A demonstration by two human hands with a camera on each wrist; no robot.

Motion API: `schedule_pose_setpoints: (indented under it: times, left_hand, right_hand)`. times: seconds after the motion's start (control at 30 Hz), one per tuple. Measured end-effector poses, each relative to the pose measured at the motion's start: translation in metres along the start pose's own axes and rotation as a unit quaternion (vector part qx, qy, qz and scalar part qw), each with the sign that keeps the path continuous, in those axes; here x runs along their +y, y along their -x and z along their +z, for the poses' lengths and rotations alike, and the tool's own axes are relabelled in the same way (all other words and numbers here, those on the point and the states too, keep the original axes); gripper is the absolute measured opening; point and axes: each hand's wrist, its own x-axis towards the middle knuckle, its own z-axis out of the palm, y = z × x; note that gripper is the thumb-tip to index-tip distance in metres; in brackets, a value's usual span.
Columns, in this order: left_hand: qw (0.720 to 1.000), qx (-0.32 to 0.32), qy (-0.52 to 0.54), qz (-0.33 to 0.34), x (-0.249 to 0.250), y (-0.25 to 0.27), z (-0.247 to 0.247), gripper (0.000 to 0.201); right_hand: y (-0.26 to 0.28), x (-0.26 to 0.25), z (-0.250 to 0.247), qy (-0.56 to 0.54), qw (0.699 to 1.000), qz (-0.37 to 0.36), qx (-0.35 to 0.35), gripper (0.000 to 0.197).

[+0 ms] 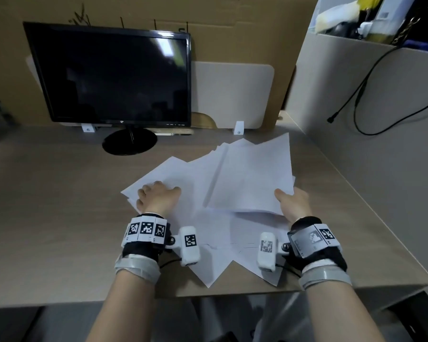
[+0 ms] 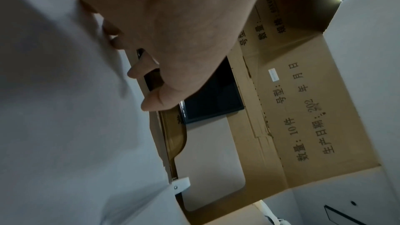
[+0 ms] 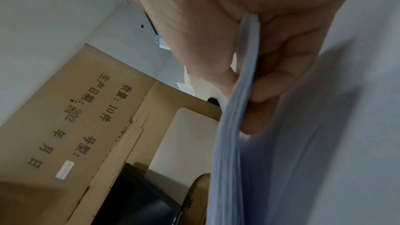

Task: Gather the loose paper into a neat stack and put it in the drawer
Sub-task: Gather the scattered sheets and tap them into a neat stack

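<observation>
Loose white sheets (image 1: 195, 186) lie fanned over the middle of the desk (image 1: 59, 206). My left hand (image 1: 156, 193) sits on their left corner, bent fingertips (image 2: 132, 73) pressing down on the paper (image 2: 54, 109), thumb on the same top side. My right hand (image 1: 286, 201) holds a bundle of several sheets (image 1: 252, 176) tilted up off the desk. In the right wrist view the thumb and fingers (image 3: 266, 95) pinch that bundle's edge (image 3: 238, 109). No drawer is in view.
A dark monitor (image 1: 114, 77) on a black round stand (image 1: 129, 143) stands at the back left. Behind it are cardboard (image 1: 232, 33) and a white board (image 1: 232, 95). A grey partition (image 1: 381, 149) with a hanging black cable (image 1: 361, 95) borders the desk's right side.
</observation>
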Motion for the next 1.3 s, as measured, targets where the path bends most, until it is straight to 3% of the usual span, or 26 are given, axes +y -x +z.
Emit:
schedule_pose_setpoints:
  times: [0.07,0.13,0.23,0.37,0.47,0.53,0.6,0.67,0.77,0.83,0.87,0.97,1.07,1.2,1.3]
  left_hand:
    - [0.996,-0.019,0.089,0.017,-0.006,-0.004,-0.008,0.073]
    - [0.98,-0.033,0.196,0.035,-0.007,-0.004,-0.018,0.066]
    - [0.961,-0.029,0.269,0.052,-0.012,-0.006,-0.035,0.052]
    - [0.946,0.027,0.324,0.004,-0.026,-0.005,-0.052,0.006]
    - [0.937,-0.037,0.347,-0.028,-0.028,0.007,-0.054,0.011]
    - [0.919,-0.081,0.386,-0.019,-0.024,0.011,-0.053,0.027]
    - [0.902,-0.099,0.419,-0.021,-0.02,0.007,-0.051,0.03]
    - [0.883,-0.114,0.452,-0.052,-0.015,0.004,-0.055,0.032]
    - [0.863,-0.146,0.476,-0.083,-0.007,-0.002,-0.059,0.081]
    - [0.87,-0.147,0.466,-0.072,-0.004,-0.005,-0.058,0.09]
    - [0.872,-0.146,0.461,-0.074,-0.003,-0.002,-0.056,0.085]
    - [0.875,-0.144,0.454,-0.088,-0.009,0.01,-0.044,0.035]
    - [0.893,-0.104,0.432,-0.07,-0.021,0.008,-0.033,0.042]
    - [0.91,-0.108,0.396,-0.064,-0.023,0.014,-0.023,0.011]
    - [0.902,-0.109,0.414,-0.061,-0.023,0.015,-0.015,0.034]
  right_hand:
    - [0.001,-0.005,0.005,-0.006,1.0,-0.02,-0.021,0.008]
    - [0.004,-0.013,0.017,0.001,0.998,-0.037,-0.056,0.01]
    - [0.012,-0.029,0.039,0.03,0.991,-0.051,-0.122,0.008]
    - [0.01,-0.046,0.055,0.106,0.978,-0.045,-0.175,0.01]
    - [0.002,-0.05,0.066,0.167,0.969,-0.009,-0.18,0.029]
    - [0.001,-0.05,0.073,0.334,0.929,-0.024,-0.157,0.036]
    - [0.004,-0.05,0.076,0.401,0.903,-0.041,-0.151,0.031]
    - [0.005,-0.053,0.074,0.35,0.919,-0.041,-0.175,0.023]
    - [0.003,-0.053,0.069,0.223,0.955,-0.026,-0.193,0.02]
    - [0.003,-0.053,0.066,0.184,0.964,-0.018,-0.19,0.018]
    - [0.002,-0.052,0.065,0.168,0.966,-0.01,-0.196,0.017]
    - [-0.001,-0.045,0.065,0.135,0.968,0.022,-0.211,0.017]
    - [0.0,-0.041,0.068,0.097,0.972,0.047,-0.21,0.026]
    - [0.008,-0.036,0.073,0.056,0.971,0.067,-0.222,0.024]
    - [0.012,-0.036,0.072,0.027,0.971,0.051,-0.232,0.016]
